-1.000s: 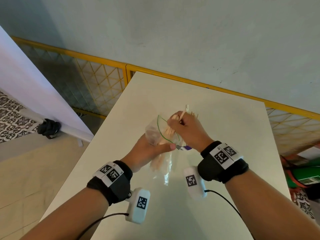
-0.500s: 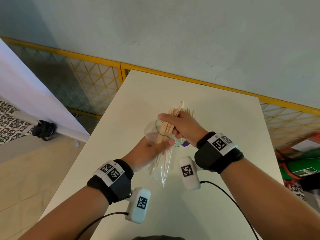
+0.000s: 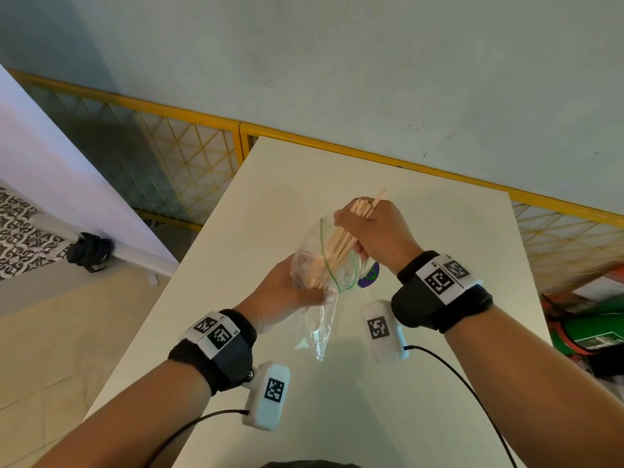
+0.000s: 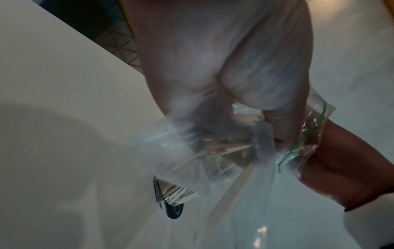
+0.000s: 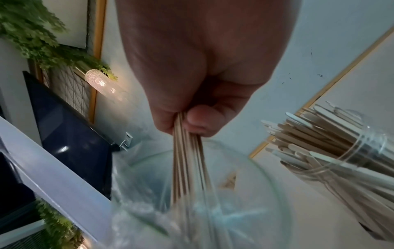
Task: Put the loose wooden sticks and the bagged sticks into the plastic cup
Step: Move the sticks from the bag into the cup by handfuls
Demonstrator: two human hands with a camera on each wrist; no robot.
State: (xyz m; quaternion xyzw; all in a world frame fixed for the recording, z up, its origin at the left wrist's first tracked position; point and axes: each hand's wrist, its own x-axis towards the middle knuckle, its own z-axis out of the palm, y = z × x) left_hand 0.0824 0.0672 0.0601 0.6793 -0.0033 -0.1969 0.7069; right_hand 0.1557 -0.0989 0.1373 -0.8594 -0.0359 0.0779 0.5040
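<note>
Right hand [image 3: 378, 231] has its fingers [image 5: 198, 123] clamped round a bundle of thin, flat wooden sticks [image 3: 341, 246], pale and smooth with rounded tips. The lower ends poke down into the mouth of a clear, crinkly zip bag [image 3: 324, 298] with a green seal line. Left hand [image 3: 287, 292] grips that bag from the side, fingers curled into the floppy plastic, held above the matte white tabletop [image 3: 439, 265]. The plastic cup [image 5: 349, 155] sits just beside the bag in the right wrist view, see-through and ridged, already packed with more flat sticks fanning out of its rim.
</note>
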